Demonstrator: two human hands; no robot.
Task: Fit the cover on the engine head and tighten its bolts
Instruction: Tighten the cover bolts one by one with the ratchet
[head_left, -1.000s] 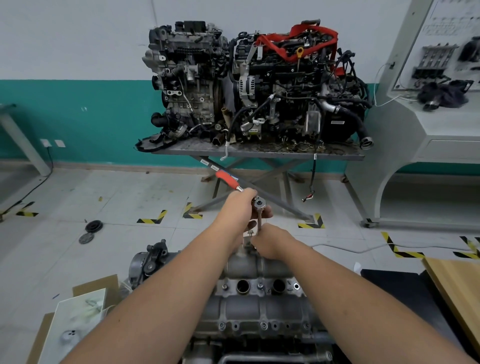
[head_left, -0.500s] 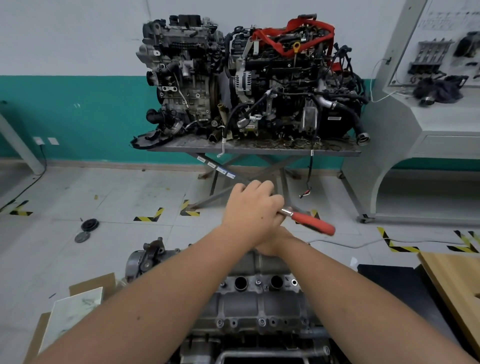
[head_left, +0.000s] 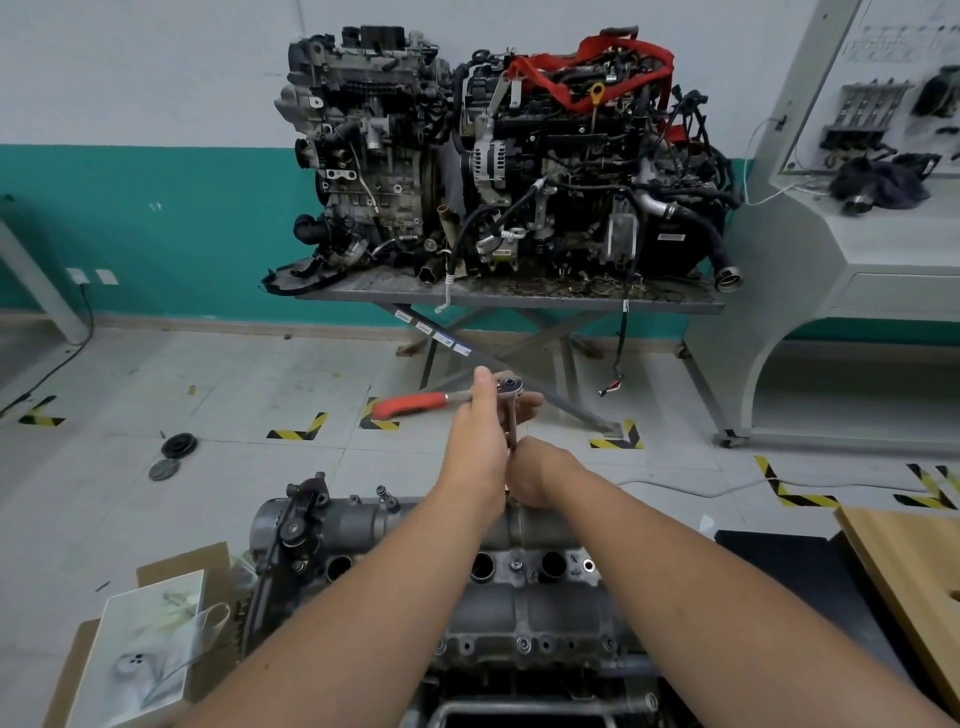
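Note:
A grey metal cover (head_left: 524, 608) sits on the engine head at the bottom centre, with several bolts along its edges. A ratchet (head_left: 410, 404) with a red handle stands on an extension bar over the cover's far edge, its handle pointing left. My left hand (head_left: 480, 431) grips the ratchet at its head. Just below it, my right hand (head_left: 537, 475) curls round the lower end of the extension bar, hiding the bolt under it.
Two engines (head_left: 498, 166) stand on a metal lift table (head_left: 509, 299) ahead. A grey training console (head_left: 852, 260) is at the right, a wooden board (head_left: 914, 577) at the near right, cardboard and a white bag (head_left: 145, 649) at the near left. Two round discs (head_left: 171, 457) lie on the floor.
The ratchet's red handle has swung from far left round to the right and back to pointing left. My right hand has stayed low on the extension bar.

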